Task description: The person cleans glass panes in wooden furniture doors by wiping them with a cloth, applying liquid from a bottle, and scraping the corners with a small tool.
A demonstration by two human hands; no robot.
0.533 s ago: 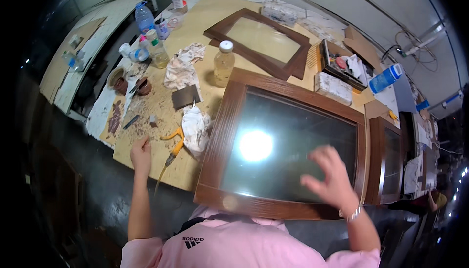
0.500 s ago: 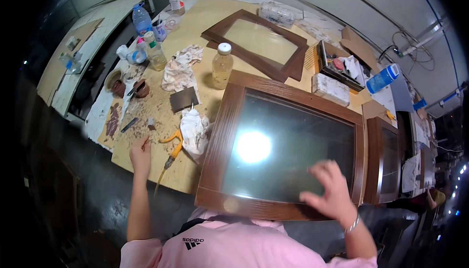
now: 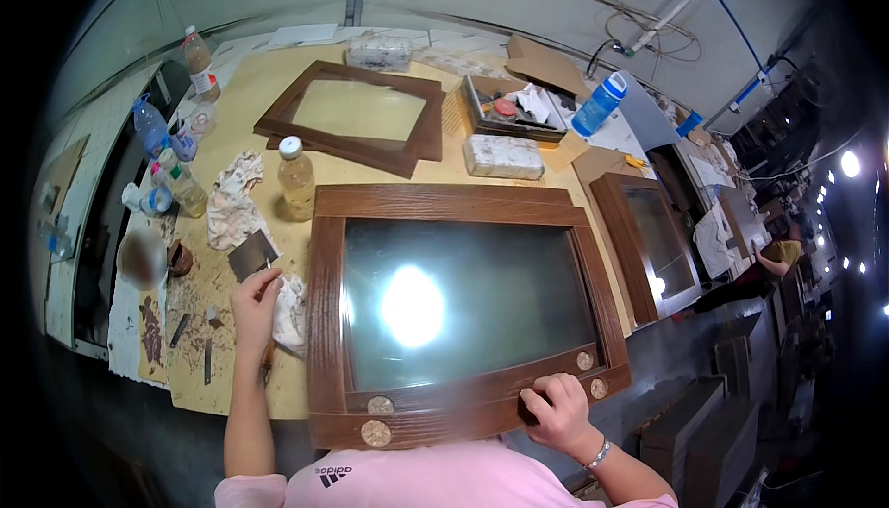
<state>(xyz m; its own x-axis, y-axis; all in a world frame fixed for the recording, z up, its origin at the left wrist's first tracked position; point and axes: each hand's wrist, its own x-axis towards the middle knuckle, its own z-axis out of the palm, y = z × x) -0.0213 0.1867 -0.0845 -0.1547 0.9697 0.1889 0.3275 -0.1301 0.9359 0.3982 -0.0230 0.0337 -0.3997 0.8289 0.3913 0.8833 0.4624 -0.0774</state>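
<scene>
A brown wooden cabinet door with a glass pane lies in front of me. Its near side reaches my shirt. My right hand rests on the near rail with its fingers curled; whatever they hold, if anything, is hidden. Several round speckled discs sit near both ends of that rail. Left of the door, my left hand has its fingertips pressed together beside a crumpled white rag. A thin light stick and a dark square plate are just beyond the fingertips.
Bottles line the left, including one with a white cap. Two brown frames lie behind. At the far right are a tool box, a whitish block and a blue bottle. Another door stands right. A person is farther off.
The view has swung right. My right hand has come down from over the glass to the near rail and curled. My left hand has moved toward the rag; a dark strip shows where it was.
</scene>
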